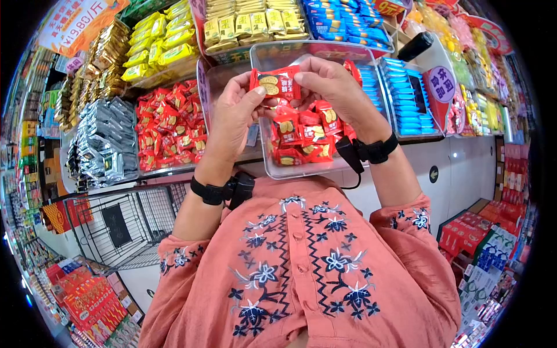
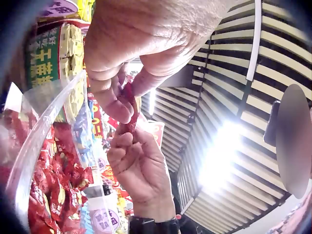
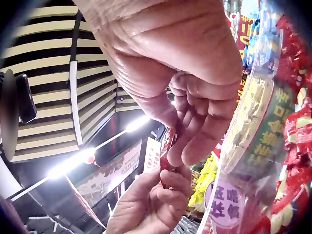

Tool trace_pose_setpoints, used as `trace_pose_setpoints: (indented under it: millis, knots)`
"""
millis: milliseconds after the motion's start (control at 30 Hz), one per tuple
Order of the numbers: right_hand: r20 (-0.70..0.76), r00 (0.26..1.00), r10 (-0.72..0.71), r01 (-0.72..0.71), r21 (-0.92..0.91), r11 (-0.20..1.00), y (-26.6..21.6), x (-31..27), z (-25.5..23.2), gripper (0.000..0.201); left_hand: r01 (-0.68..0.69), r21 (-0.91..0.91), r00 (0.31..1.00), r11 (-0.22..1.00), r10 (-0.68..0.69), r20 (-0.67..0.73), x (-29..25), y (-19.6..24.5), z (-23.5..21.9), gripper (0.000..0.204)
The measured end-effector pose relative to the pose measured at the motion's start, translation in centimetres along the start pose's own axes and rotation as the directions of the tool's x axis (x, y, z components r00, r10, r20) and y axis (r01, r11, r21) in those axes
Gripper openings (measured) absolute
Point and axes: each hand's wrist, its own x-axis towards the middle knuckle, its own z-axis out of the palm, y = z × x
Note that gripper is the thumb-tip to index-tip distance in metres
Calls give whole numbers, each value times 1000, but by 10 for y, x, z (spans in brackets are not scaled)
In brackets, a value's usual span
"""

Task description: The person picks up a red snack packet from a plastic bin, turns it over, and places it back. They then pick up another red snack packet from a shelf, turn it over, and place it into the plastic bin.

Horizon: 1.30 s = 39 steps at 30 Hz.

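Between both hands is a small red snack packet (image 1: pixel 277 84) with round biscuits printed on its front. My left hand (image 1: pixel 233 110) pinches its left edge between thumb and fingers, and my right hand (image 1: pixel 342 95) pinches the right edge. In the left wrist view the packet (image 2: pixel 128 105) appears edge-on, a thin red strip gripped from both ends. The right wrist view likewise catches the packet (image 3: pixel 167 146) from the side. Below the hands, a clear plastic bin (image 1: pixel 313 173) holds several red packets (image 1: pixel 310 134) of similar look.
Left of the bin lie heaped red packets (image 1: pixel 168 130) and grey packets (image 1: pixel 104 142). Blue packets (image 1: pixel 406 95) fill a compartment to the right, and yellow packs (image 1: pixel 255 26) line the back. A wire shopping cart (image 1: pixel 125 226) stands at the lower left. Black wrist devices (image 1: pixel 223 190) circle both wrists.
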Motion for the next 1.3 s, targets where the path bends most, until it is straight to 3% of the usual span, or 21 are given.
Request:
trace_pose_setpoints:
  millis: [267,300,500,600,667,767,833,967,1133,1300]
  knots:
    - [9,998,59,-59,103,993,2,8,11,12,36,-85,999,996,-38,-29,-2,2,-10,35]
    - [8,998,62,-63,92,994,3,11,12,13,79,-41,995,996,-81,-54,-1,-1,-14,33]
    - [101,984,145,-147,8,989,9,16,27,16,48,-31,993,998,-51,-111,-10,3,-25,32]
    - [63,984,169,-166,-57,985,0,16,38,19,-5,97,983,995,23,-185,-15,13,-48,31]
    - [77,985,152,-148,-62,987,2,21,31,21,-24,289,957,957,106,-269,-21,25,-72,26]
    - [48,990,133,-130,-60,990,-1,24,24,22,-5,496,930,868,186,-317,-26,38,-137,30]
    - [36,991,132,-130,-53,990,0,26,20,22,127,694,915,709,186,-357,-29,48,-182,32]
    - [25,989,148,-146,-67,987,3,29,20,23,224,902,910,369,253,-330,-33,36,-248,33]
    - [15,988,154,-152,-77,985,7,32,20,22,385,923,904,-16,207,-374,-26,13,-264,32]
    - [-38,986,165,-168,-95,981,5,27,20,23,349,933,914,-93,255,-316,-17,1,-272,31]
